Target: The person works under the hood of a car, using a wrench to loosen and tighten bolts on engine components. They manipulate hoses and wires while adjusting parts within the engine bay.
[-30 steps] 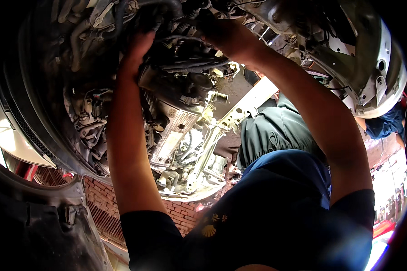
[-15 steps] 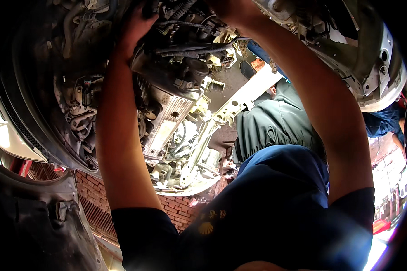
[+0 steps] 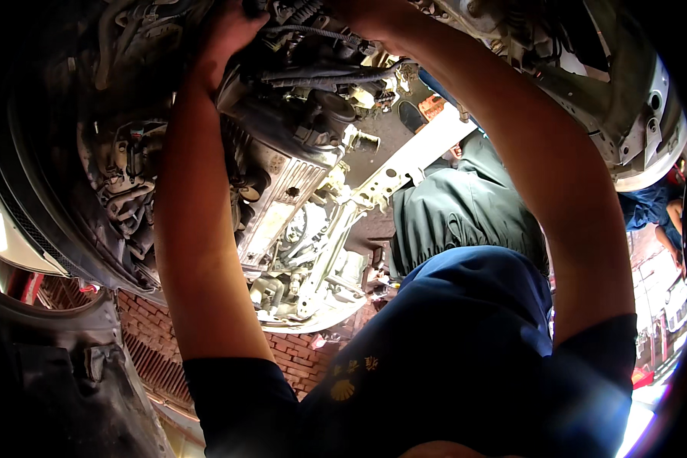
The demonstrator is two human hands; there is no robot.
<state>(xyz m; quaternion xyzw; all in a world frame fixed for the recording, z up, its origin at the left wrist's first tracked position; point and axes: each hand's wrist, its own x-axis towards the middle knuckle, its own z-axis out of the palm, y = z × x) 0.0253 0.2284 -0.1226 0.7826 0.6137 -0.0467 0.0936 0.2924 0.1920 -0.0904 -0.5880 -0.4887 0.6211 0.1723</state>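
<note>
Landmark: ribbed metal cover [image 3: 286, 187], lit, in the engine bay; places below are as seen relative to it.
Left hand: [image 3: 233, 30] above the cover and slightly left, among dark engine parts near the upper edge. Fingertips lost in shadow; possibly against a dark part, but cannot tell whether they are clenched, loose or grasping.
Right hand: [image 3: 374, 17] above the cover and to its right, cut by the upper edge. Fingers hidden; grasp cannot be told.
Corrugated tube: [image 3: 313, 30] well above the cover, running between the two hands; contact with either not readable.
Dark hose: [image 3: 324, 77] between corrugated tube and cover, lying crosswise below the hands.
Round dark part: [image 3: 334, 105] above and right of the cover, just below the hose.
Pale metal bar: [image 3: 416, 156] right of the cover, slanting up and away from it.
Green trousers: [image 3: 466, 210] farther right, beyond the bar.
Blue shirt: [image 3: 427, 359] below and right of the cover; worn by the person.
Brick floor: [image 3: 294, 357] below the cover, patch visible beside the shirt.
Co-worker: [image 3: 645, 208] far right of the cover, blue clothing, partly in view.
</note>
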